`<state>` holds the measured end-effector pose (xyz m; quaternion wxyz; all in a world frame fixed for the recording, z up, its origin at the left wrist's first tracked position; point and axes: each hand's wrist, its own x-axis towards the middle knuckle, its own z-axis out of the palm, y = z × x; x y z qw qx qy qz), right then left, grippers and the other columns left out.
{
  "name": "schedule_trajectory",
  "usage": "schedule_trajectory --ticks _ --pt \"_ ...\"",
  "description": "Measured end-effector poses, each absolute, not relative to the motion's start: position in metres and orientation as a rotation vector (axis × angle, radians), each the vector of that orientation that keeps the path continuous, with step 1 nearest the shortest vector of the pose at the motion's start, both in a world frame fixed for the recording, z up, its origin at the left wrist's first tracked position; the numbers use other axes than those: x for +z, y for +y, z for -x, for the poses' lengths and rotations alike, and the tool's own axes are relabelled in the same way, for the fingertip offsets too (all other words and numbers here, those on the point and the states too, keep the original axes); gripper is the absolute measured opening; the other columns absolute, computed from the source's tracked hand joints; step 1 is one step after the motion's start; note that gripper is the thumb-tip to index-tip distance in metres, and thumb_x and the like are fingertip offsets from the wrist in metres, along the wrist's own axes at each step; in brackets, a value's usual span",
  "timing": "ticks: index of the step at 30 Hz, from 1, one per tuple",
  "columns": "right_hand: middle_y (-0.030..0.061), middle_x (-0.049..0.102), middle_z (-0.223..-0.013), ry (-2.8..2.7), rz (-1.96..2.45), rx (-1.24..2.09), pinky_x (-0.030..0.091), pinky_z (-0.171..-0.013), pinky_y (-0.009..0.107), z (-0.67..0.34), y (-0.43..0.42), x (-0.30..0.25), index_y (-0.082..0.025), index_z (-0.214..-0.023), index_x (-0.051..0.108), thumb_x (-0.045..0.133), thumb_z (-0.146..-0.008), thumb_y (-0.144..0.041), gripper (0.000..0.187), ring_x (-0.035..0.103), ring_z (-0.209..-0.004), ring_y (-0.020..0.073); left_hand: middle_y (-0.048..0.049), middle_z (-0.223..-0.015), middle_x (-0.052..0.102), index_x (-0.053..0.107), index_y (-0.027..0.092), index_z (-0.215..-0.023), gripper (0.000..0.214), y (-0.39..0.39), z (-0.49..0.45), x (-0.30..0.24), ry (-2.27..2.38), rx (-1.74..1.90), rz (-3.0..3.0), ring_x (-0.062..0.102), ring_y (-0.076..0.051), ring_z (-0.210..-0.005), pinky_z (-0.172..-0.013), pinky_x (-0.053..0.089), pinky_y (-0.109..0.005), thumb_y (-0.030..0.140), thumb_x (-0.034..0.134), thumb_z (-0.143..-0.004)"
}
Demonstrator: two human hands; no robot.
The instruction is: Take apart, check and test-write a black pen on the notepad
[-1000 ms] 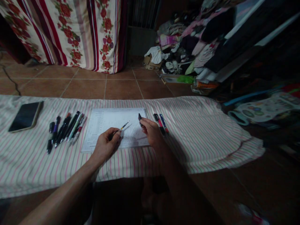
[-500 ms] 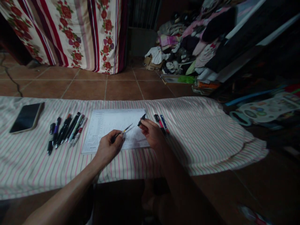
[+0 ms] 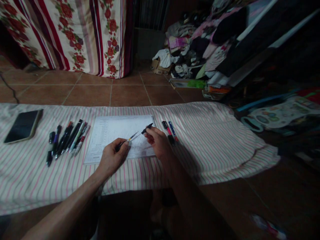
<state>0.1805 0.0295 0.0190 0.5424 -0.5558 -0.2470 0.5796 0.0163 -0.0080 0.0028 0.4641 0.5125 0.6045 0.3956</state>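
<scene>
Over the spiral notebook [image 3: 125, 121], my left hand [image 3: 112, 156] is closed on a black pen barrel [image 3: 120, 146]. A thin refill [image 3: 132, 136] sticks out of it, pointing up and right. My right hand [image 3: 159, 142] pinches a short black pen piece [image 3: 147, 128] between thumb and fingers. The refill's tip is close to that piece but apart from it. Left of the notebook lie several pens [image 3: 71, 138] side by side. Just beyond my right hand are a red-and-black pen [image 3: 168, 131] and a blue pen [image 3: 173, 130].
A phone [image 3: 23, 126] lies at the left on the striped cloth [image 3: 212, 140] that covers the low surface. Beyond it are the tiled floor [image 3: 92, 93], a floral curtain [image 3: 85, 36] and a heap of clothes [image 3: 195, 46]. A patterned plastic item [image 3: 280, 115] stands at the right.
The right hand has brought its black pen piece slightly lower and nearer the refill, and tilted it flatter. The whole view has shifted a little; the left hand keeps its grip.
</scene>
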Motion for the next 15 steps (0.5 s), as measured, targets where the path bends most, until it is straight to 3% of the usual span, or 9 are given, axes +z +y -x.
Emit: schedule_trajectory --ticks 8,15 --pt "-0.0021 0.059 -0.062 -0.945 1.414 1.252 0.036 -0.041 0.018 -0.163 0.02 0.005 -0.017 -0.077 0.057 0.06 -0.063 -0.026 0.017 0.055 -0.053 0.0097 0.002 -0.056 0.056 0.061 0.016 -0.077 0.03 -0.004 -0.005 0.01 1.552 1.016 -1.304 0.049 -0.012 -0.05 -0.049 0.039 -0.023 0.045 0.056 -0.073" --pt "-0.0018 0.058 -0.062 -1.024 1.353 1.406 0.039 -0.037 0.016 -0.139 0.0 0.01 -0.016 -0.075 0.052 0.057 -0.066 -0.019 0.011 0.057 -0.05 0.0088 0.0005 -0.06 0.059 0.061 0.017 -0.075 0.029 -0.004 0.01 0.022 1.635 1.025 -1.335 0.052 -0.013 -0.051 -0.051 0.041 -0.024 0.045 0.057 -0.071"
